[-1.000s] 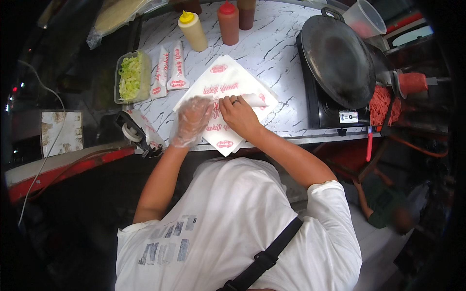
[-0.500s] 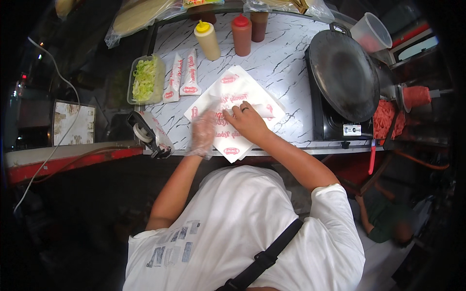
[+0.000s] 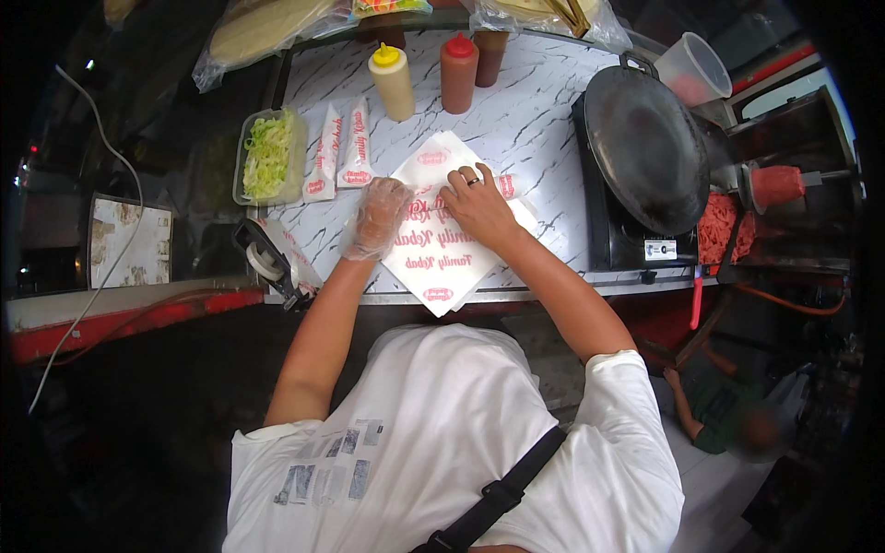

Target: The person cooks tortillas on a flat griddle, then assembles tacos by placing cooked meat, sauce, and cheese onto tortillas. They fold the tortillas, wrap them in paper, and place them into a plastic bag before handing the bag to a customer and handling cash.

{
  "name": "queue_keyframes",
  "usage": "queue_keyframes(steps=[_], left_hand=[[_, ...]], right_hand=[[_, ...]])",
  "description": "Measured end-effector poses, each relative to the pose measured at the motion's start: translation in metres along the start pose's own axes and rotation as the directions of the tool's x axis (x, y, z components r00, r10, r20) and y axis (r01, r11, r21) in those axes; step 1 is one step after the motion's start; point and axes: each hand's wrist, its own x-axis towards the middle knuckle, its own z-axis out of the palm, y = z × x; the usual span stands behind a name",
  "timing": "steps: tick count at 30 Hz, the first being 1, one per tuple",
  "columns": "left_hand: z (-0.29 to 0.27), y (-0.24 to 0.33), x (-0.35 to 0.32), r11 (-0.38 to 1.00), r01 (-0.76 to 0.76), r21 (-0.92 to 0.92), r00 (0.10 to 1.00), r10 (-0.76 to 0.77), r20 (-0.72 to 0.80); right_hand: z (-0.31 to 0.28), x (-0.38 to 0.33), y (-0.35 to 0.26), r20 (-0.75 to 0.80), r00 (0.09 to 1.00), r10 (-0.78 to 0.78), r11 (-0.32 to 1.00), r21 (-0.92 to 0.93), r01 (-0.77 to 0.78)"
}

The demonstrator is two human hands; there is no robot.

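Note:
A stack of white wrapping paper [image 3: 433,263] with red print lies cornerwise at the near edge of the marbled table. My left hand [image 3: 380,218], in a clear plastic glove, is closed on the left end of a fold across the top sheet. Bare and wearing a ring, my right hand [image 3: 481,210] bends its fingers down over the same fold, further right. Whether anything lies inside the fold is hidden. To the left are two slim finished paper wraps [image 3: 354,147], beside a clear tub of shredded lettuce [image 3: 267,157].
Beyond the paper stand a yellow-capped squeeze bottle [image 3: 392,83], a red one [image 3: 458,76] and a brown one [image 3: 489,60]. A round black griddle [image 3: 647,152] and raw-looking red meat [image 3: 717,230] are right. A tape dispenser [image 3: 269,263] sits near left; another person [image 3: 719,405] is lower right.
Both hands have moved away from me across the paper, carrying the fold along. More of the printed near half of the sheet shows now. My left hand's motion blur is gone.

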Motion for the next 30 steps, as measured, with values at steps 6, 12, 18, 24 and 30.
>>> queue_keyframes(steps=[6,12,18,24,30], left_hand=[[-0.002,0.001,-0.011,0.987,0.120,0.105,0.992,-0.124,0.031],[-0.002,0.009,0.017,0.906,0.070,0.418,0.993,-0.101,0.053],[0.011,0.028,0.065,0.803,0.001,0.597,0.881,-0.283,0.379],[0.014,0.019,0.077,0.786,0.543,0.294,0.593,-0.607,0.529],[-0.004,0.133,-0.001,0.142,0.844,-0.518,0.498,-0.568,0.655]], right_hand=[[0.001,0.017,0.013,0.085,0.995,0.046,0.996,0.074,-0.052],[0.015,0.026,0.012,-0.082,0.978,0.193,0.981,0.052,-0.189],[-0.007,-0.022,-0.004,-0.188,0.957,0.220,0.934,0.325,-0.151],[-0.037,-0.088,0.013,-0.276,0.895,0.352,0.813,0.564,-0.146],[-0.031,-0.100,-0.004,0.124,0.887,0.444,-0.006,0.991,-0.136]])
